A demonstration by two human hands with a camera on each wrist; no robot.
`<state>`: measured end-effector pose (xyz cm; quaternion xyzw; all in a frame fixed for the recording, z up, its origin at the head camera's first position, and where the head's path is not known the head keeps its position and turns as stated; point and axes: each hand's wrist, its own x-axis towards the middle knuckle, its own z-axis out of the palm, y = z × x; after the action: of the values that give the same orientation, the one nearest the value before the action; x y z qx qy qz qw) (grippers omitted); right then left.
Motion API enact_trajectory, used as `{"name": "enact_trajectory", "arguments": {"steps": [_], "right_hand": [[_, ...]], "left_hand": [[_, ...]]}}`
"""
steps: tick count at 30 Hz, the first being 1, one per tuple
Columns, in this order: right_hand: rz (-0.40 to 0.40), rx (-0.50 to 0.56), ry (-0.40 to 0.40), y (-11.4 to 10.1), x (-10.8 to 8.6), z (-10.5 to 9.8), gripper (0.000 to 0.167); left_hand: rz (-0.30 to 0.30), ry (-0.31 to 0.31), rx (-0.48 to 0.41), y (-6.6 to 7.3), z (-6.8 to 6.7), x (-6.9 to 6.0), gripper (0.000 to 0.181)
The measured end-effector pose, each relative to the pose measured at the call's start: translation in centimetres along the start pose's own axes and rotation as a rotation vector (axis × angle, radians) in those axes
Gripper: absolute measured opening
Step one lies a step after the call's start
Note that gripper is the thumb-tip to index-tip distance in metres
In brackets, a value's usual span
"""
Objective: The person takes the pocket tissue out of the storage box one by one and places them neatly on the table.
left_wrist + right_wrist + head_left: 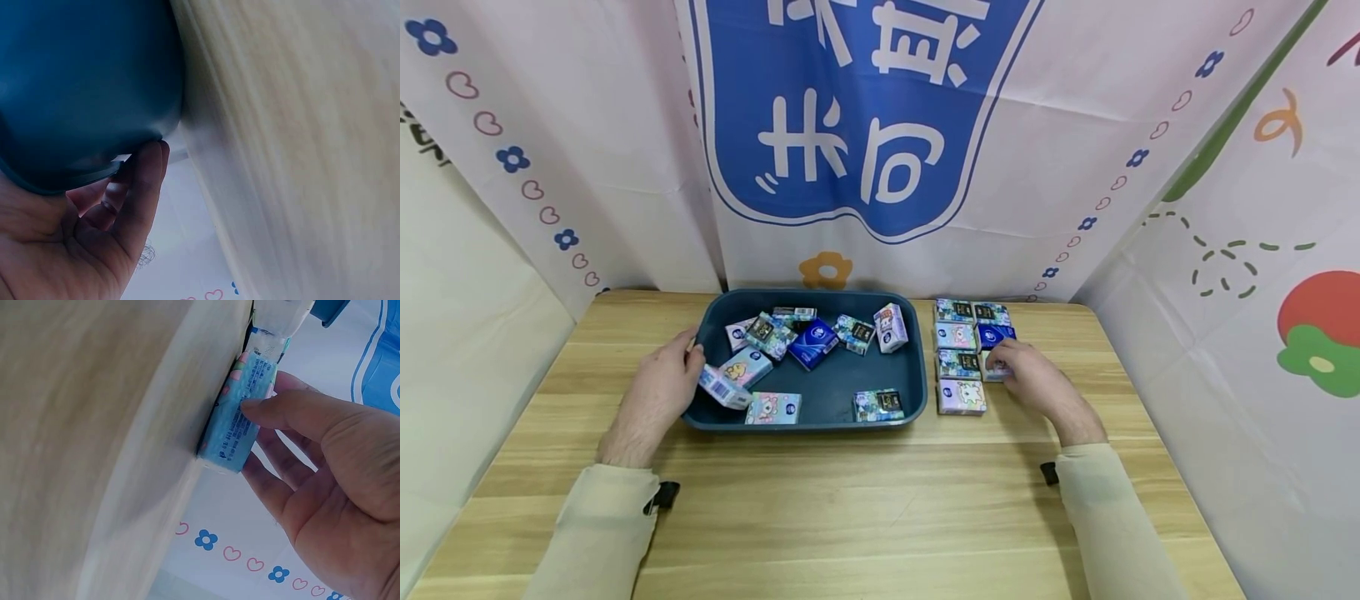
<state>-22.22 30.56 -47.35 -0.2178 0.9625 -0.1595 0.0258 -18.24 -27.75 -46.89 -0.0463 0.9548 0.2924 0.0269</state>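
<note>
My left hand point(655, 396) grips the left end of a dark blue-green plastic bin point(831, 387); in the left wrist view its fingers curl at the bin's rim. Inside the bin lie several small tissue packs, among them a dark blue pack point(813, 343) and a tilted purple-white pack point(724, 387) close to my left hand. On the right, my right hand point(1041, 385) pinches a light blue tissue pack point(237, 415) between thumb and fingers. This pack touches the table in the second column, below another dark blue pack point(995, 335); my fingers partly cover it in the head view.
Left of the held pack, a column of flat tissue packs runs toward me, ending in a purple pack with a white character point(962, 397). The wooden table point(865, 517) meets a printed cloth backdrop point(985, 250) at its back edge.
</note>
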Motion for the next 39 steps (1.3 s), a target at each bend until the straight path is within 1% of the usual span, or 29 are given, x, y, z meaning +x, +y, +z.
{"name": "enact_trajectory", "arguments": {"steps": [7, 15, 19, 22, 27, 31, 34, 39], "right_hand": [[-0.005, -0.002, 0.011, -0.1, 0.1, 0.1, 0.033], [-0.007, -0.007, 0.004, 0.0, 0.3, 0.3, 0.032], [-0.006, -0.008, 0.002, -0.2, 0.2, 0.0, 0.025], [0.008, -0.013, 0.014, -0.7, 0.2, -0.3, 0.019], [0.038, -0.023, 0.057, -2.5, 0.5, -1.0, 0.018], [0.049, -0.032, 0.064, -4.6, 1.1, -1.4, 0.02], [0.027, -0.039, 0.061, -6.3, 1.7, -1.6, 0.022], [-0.035, -0.035, 0.05, -9.5, 2.6, -1.7, 0.028]], "left_hand": [[-0.006, -0.007, -0.002, -0.2, 0.0, 0.1, 0.065], [-0.004, -0.007, -0.004, -0.2, -0.1, 0.0, 0.065], [-0.004, -0.008, 0.001, -0.2, -0.1, 0.0, 0.064], [-0.005, -0.01, 0.003, -0.1, -0.1, 0.1, 0.065], [-0.011, -0.013, 0.001, -0.1, 0.0, 0.1, 0.065], [-0.014, -0.013, -0.003, 0.0, 0.0, 0.2, 0.065], [-0.012, -0.011, -0.002, 0.0, 0.0, 0.2, 0.065], [-0.018, -0.012, -0.003, 0.0, 0.0, 0.1, 0.065]]}}
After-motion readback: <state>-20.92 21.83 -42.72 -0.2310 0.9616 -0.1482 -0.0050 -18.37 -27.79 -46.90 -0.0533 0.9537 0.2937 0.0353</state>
